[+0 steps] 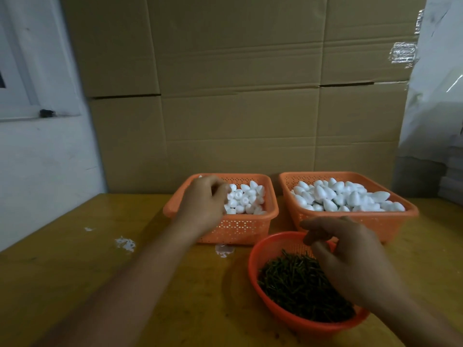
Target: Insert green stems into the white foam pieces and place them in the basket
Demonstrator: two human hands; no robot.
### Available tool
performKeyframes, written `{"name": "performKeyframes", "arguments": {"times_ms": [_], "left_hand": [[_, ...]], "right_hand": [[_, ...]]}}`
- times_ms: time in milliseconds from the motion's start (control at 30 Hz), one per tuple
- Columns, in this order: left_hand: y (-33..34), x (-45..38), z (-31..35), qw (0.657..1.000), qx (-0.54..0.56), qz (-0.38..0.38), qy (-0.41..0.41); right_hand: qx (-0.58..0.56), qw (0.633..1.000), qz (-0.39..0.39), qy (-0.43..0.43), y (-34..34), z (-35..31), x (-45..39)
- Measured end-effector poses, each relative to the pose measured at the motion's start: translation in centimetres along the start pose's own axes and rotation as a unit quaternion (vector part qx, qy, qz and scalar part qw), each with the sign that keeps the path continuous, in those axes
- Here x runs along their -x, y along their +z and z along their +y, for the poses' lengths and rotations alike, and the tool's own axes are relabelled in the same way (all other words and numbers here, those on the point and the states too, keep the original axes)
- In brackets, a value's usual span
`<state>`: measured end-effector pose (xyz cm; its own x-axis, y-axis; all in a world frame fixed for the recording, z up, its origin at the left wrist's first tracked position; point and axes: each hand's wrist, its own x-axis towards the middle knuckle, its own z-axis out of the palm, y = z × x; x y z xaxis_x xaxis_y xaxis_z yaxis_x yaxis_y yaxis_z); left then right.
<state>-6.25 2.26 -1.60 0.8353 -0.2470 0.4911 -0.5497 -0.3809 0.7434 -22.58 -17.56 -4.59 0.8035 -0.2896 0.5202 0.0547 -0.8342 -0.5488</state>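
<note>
- A round orange bowl (pixel 275 314) is sitting nearest on the yellow-brown tabletop (pixel 75 284), holding a heap of dark green stems (pixel 298 286).
- The right hand (pixel 350 256) is hovering over the far side of that bowl, its fingers curling loosely downward; whether this grip is pinching a stem cannot be told, since the fingertips are blurred against the bowl's rim.
- White scraps (pixel 124 244) are lying on the tabletop to the left, and another patch is showing just in front of the left basket.
- The left hand (pixel 203 204) is reaching over the left part of the left orange basket (pixel 240 229), its fingers bending down among the white foam pieces (pixel 246 199); whether its grip is closing on a piece cannot be made out.
- The right orange basket (pixel 350 221) is standing beside it, just behind the bowl, piled high with larger white foam shapes (pixel 345 196).
- Brown cardboard boxes (pixel 238 83) are rising as a wall behind both baskets, touching the tabletop's far edge.
- A white wall (pixel 37 151) is standing at the far left.
</note>
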Motion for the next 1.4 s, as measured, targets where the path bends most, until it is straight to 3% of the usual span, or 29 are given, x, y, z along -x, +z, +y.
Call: {"name": "performKeyframes", "arguments": {"times_ms": [167,367,533,800,933,1100,1400], "left_hand": [[-1.1,-7.4,-2.1,0.978,-0.183,-0.065,-0.074],[0.3,-9.9,-3.9,0.892,-0.395,-0.183,-0.123],[1.1,-9.9,-4.5,0.879,-0.404,-0.195,-0.160],[2.0,-10.0,-5.0,0.808,-0.497,-0.270,-0.164],[1.9,-9.8,-4.8,0.827,-0.468,-0.258,-0.176],[1.4,-9.7,-5.5,0.890,-0.359,-0.197,-0.203],[0.7,-7.0,-3.7,0.977,-0.209,-0.032,-0.015]], "right_hand": [[0.014,1.000,-0.002,-0.008,0.1,-0.3,0.3],[0.032,0.999,-0.021,-0.010,0.4,-0.9,0.8],[0.045,0.999,-0.028,-0.008,0.3,-0.9,0.8],[0.066,0.997,-0.049,-0.011,0.6,-0.9,1.0],[0.078,0.995,-0.066,-0.012,0.7,-1.0,1.0],[0.083,0.994,-0.072,-0.016,0.7,-1.1,1.1],[0.072,0.994,-0.077,-0.030,0.5,-0.7,0.9]]}}
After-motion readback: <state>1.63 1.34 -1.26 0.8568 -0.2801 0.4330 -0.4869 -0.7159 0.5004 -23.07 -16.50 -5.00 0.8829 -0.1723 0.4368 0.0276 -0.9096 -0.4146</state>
